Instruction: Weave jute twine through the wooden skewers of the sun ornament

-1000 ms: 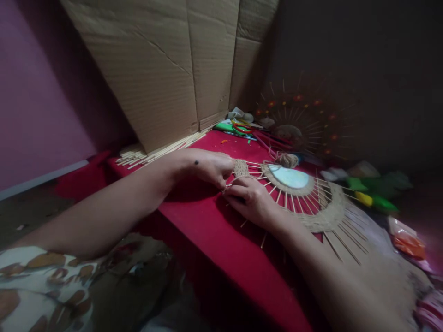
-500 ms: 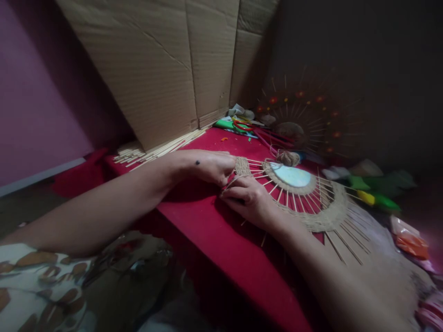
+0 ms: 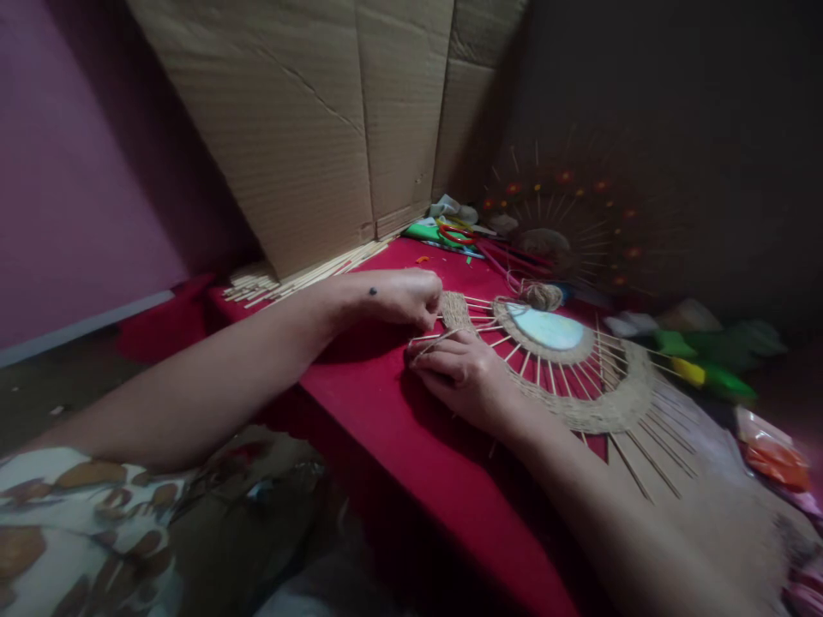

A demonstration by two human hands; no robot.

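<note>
A round piece of thin wooden sticks (image 3: 575, 377), spread like rays and joined by a woven twine band (image 3: 621, 403), lies on a red cloth (image 3: 379, 411). At its centre is a pale blue disc (image 3: 549, 326) edged with twine. My left hand (image 3: 411, 296) is closed at the band's left end, around stick ends that its fingers partly hide. Just in front, my right hand (image 3: 466, 368) has its fingers bent together, with a strand of twine (image 3: 432, 343) looping over them. The right fingertips are partly hidden.
Behind my left hand, loose sticks (image 3: 321, 276) lie along a tall cardboard sheet (image 3: 309, 128). A twine ball (image 3: 541, 296) and red-handled scissors (image 3: 458, 233) are at the back. A second rayed piece (image 3: 553, 244) leans in shadow. Packets (image 3: 775, 454) lie at right.
My left hand has lifted slightly and drawn apart from my right hand, widening the gap between them. The whole view has shifted a little, with things appearing farther right.
</note>
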